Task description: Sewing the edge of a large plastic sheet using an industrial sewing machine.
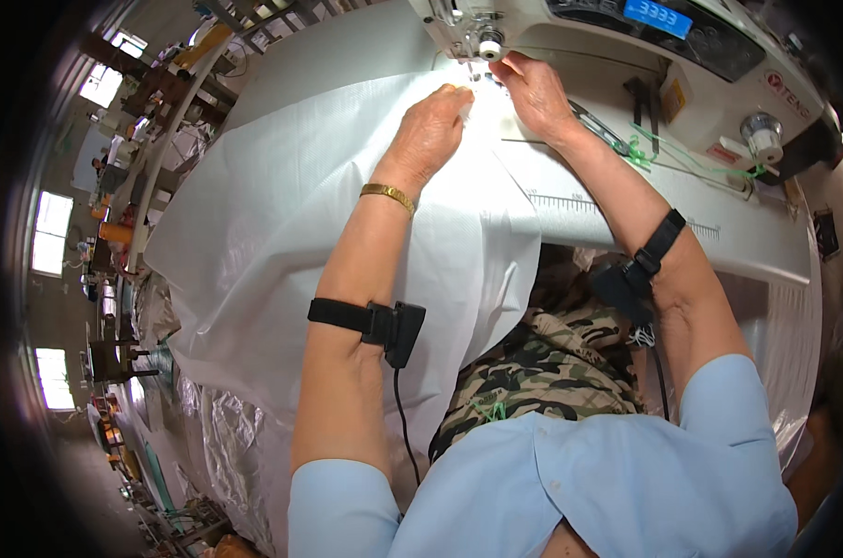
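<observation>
Fingers (450, 99) — partly indistinct in glare (483, 97)

The white sheet (272, 232) looks smooth and plasticky, the bracelet (387, 192) shiny metal, the shirt (626, 474) matt cloth.

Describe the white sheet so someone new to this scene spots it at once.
Start at the sewing machine across the picture's top right. Beside its lit needle area is the left hand, and from under it a big white sheet spreads down and left. Broad, soft folds set it apart from the crinkled, shiny plastic at lower left.
</observation>
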### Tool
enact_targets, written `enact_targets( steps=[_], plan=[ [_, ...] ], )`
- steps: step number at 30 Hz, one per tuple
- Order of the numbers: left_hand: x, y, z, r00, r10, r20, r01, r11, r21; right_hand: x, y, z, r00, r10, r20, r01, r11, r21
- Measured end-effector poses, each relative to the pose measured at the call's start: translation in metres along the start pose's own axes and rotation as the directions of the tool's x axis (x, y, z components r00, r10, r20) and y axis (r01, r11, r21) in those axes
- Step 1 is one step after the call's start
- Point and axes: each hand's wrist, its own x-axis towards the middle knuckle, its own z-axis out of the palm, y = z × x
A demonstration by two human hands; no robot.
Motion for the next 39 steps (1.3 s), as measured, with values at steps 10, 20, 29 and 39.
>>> enact_targets(
  steps=[10,20,29,39],
  plan=[
    [-0.033,0.016,-0.018,0.993,-0.118,0.033,0.118,0.993,-0.014,-0.042,-0.007,-0.013,0.995,-0.086,0.054,0.086,0.996,0.007],
    [-0.113,-0.048,-0.054,0.978,-0.203,-0.045,0.208,0.936,0.284,-0.265,-0.029,-0.006,0.883,0.445,0.148,-0.466,0.799,0.38],
    [-0.109,-0.073,-0.071,0.986,-0.156,-0.06,0.164,0.972,0.171,-0.293,-0.006,0.044,0.733,0.582,0.352,-0.679,0.655,0.331],
    [-0.147,-0.063,-0.071,0.994,-0.026,-0.103,0.056,0.953,0.296,-0.29,-0.052,-0.073,0.576,0.432,0.694,-0.785,0.53,0.322]
  ],
)
